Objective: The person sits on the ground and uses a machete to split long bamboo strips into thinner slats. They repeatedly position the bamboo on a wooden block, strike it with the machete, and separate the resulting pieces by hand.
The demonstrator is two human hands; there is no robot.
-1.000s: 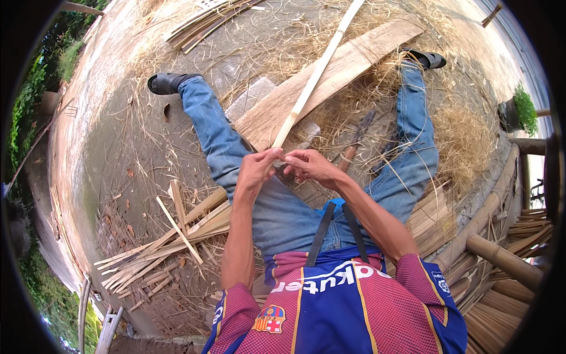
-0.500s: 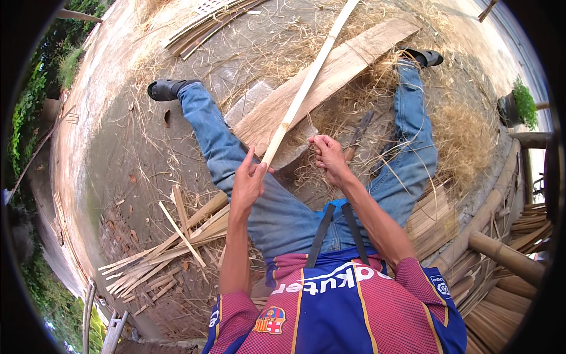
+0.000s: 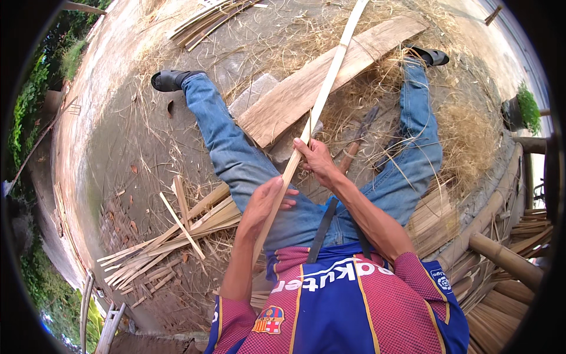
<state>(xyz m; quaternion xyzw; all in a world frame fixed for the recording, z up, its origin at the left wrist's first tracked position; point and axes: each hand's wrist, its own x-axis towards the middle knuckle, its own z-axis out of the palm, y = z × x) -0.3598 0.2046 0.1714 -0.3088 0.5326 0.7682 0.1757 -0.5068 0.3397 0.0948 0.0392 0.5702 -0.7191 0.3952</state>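
A long pale bamboo strip (image 3: 325,88) slants from the top of the view down past my lap. My right hand (image 3: 321,160) is closed on its middle part, thumb laid along the face. Lower down, the strip runs between the thumb and fingers of my left hand (image 3: 262,203), which loosely surrounds it with fingers fairly straight. The strip's lower end lies beside my left forearm. Beneath the strip, a broad wooden plank (image 3: 283,106) lies at a slant between my outstretched legs. Close to my right hand, a knife with a brown handle (image 3: 349,157) and dark blade rests on the ground.
Cut bamboo strips (image 3: 171,248) are heaped left of my lap, with another bundle (image 3: 215,22) at the far left. Curly shavings (image 3: 469,138) cover the ground around my right leg. A grey block (image 3: 252,94) touches the plank. Bamboo poles (image 3: 507,259) stand at right.
The strip has come down toward my body. My right hand has moved left from beside the strip and now grips it; my left hand has moved lower and loosened around it.
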